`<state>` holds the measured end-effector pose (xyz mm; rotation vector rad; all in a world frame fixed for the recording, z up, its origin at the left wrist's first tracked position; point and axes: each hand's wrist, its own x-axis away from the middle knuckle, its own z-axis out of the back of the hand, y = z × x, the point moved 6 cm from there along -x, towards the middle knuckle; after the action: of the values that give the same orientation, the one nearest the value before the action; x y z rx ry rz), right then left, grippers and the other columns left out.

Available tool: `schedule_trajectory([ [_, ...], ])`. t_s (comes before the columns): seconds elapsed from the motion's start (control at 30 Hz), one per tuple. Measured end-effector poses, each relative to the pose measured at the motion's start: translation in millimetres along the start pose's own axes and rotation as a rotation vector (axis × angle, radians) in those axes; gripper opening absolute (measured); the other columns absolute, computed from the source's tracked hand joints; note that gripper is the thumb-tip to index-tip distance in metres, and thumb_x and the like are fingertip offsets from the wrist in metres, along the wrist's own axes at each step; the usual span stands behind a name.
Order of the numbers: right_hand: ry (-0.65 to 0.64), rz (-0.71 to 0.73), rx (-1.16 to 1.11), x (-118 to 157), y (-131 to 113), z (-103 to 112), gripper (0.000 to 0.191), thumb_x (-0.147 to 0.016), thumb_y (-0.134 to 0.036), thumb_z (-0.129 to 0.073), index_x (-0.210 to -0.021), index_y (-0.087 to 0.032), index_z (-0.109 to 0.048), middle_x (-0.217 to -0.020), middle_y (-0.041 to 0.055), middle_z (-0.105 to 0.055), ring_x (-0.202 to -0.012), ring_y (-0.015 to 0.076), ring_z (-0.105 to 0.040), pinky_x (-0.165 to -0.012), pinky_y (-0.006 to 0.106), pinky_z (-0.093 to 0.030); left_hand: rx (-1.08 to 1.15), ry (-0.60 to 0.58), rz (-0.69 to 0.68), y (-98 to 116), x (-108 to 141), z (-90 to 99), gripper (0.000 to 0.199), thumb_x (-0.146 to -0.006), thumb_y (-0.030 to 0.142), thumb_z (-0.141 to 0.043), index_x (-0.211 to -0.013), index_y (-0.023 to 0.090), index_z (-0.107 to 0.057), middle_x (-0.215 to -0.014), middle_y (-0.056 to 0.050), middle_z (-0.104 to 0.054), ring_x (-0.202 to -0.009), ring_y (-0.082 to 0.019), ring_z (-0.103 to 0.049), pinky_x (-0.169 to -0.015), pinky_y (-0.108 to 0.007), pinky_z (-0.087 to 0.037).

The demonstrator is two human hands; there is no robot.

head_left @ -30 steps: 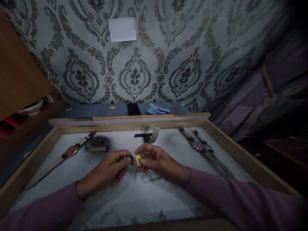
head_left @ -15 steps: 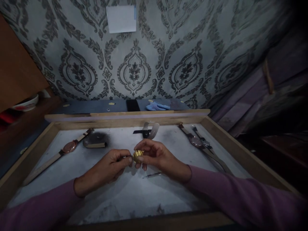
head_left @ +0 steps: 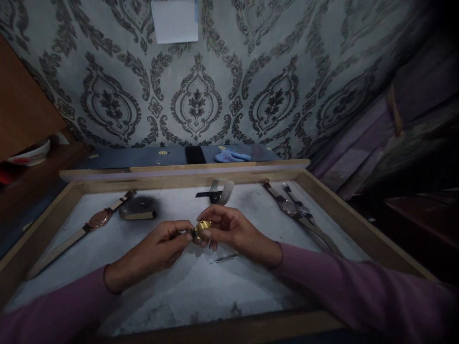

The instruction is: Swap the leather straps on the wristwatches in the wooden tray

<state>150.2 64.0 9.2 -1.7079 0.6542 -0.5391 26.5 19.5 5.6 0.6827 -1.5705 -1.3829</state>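
One rounded shiny gold metal piece (head_left: 203,229), right hand (head_left: 231,231) gripping it, small dark piece (head_left: 194,234) beside it, left hand (head_left: 167,241) pinching that

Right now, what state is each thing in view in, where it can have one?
Right hand: closed on the gold-coloured piece.
Left hand: pinching a small dark piece.
Gold-coloured piece: held above the tray.
Left-side watch: unbuckled, strap laid out.
Right-side brown watch: unbuckled, strap extended.
Grey strap: curled.
Thin metal tool: lying in the tray.
Blue cloth: crumpled, beyond the tray.
Black slab: lying flat.
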Motion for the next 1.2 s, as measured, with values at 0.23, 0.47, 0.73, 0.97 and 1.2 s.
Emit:
schedule_trajectory([
  [0.23, -0.019, 0.01, -0.027, -1.0, -0.2, -1.5, 0.028, -0.077, -0.03, -0.074, -0.09, -0.015, -0.055, -0.078, 0.0003, -0.067, -0.065, 0.0099, -0.066, -0.052, 0.018, -0.049, -0.055, 0.07, 0.02, -1.7, -2.5, 5.0, 0.03, -0.087, 0.044, -0.051, -0.081, 0.017, -0.061, -0.042, 0.011, -0.028, -0.035, -0.006, -0.02, -0.035, -0.019, -0.016],
  [0.47, -0.008, -0.001, -0.041, 0.0, -0.7, -2.4, 0.028, -0.076, -0.029, -0.075, -0.091, -0.015, -0.056, -0.078, 0.0005, -0.068, -0.065, 0.0106, -0.067, -0.052, 0.018, -0.048, -0.095, 0.095, 0.041, -0.5, -0.8, 5.9, 0.024, -0.087, 0.037, -0.051, -0.077, 0.017, -0.06, -0.043, 0.011, -0.027, -0.037, -0.006, -0.019, -0.037, -0.02, -0.015],
  [0.73, -0.028, 0.024, -0.023, 0.1, -0.9, -3.6, 0.025, -0.078, -0.028, -0.074, -0.091, -0.015, -0.056, -0.079, 0.0014, -0.069, -0.066, 0.0108, -0.067, -0.05, 0.018, -0.048, -0.11, 0.093, 0.035, 0.0, -2.2, 6.6, 0.023, -0.085, 0.036, -0.051, -0.075, 0.018, -0.062, -0.042, 0.011, -0.027, -0.036, -0.007, -0.018, -0.037, -0.021, -0.014],
  [0.97, -0.022, 0.015, -0.006, 1.4, -2.4, -2.7, 0.024, -0.078, -0.027, -0.073, -0.091, -0.015, -0.056, -0.077, 0.0008, -0.067, -0.065, 0.0104, -0.067, -0.05, 0.017, -0.047, -0.1, 0.079, 0.048, -2.0, -1.5, 6.6, 0.022, -0.086, 0.035, -0.051, -0.077, 0.019, -0.062, -0.041, 0.011, -0.027, -0.036, -0.007, -0.019, -0.037, -0.021, -0.015],
  [1.2, -0.019, 0.027, -0.05, -0.3, -2.0, -2.1, 0.023, -0.079, -0.025, -0.073, -0.091, -0.015, -0.057, -0.077, -0.0003, -0.066, -0.065, 0.0101, -0.067, -0.049, 0.016, -0.048, -0.044, 0.072, 0.05, -0.3, 0.0, 5.1, 0.023, -0.085, 0.039, -0.053, -0.077, 0.019, -0.06, -0.042, 0.011, -0.026, -0.037, -0.007, -0.018, -0.037, -0.02, -0.015],
])
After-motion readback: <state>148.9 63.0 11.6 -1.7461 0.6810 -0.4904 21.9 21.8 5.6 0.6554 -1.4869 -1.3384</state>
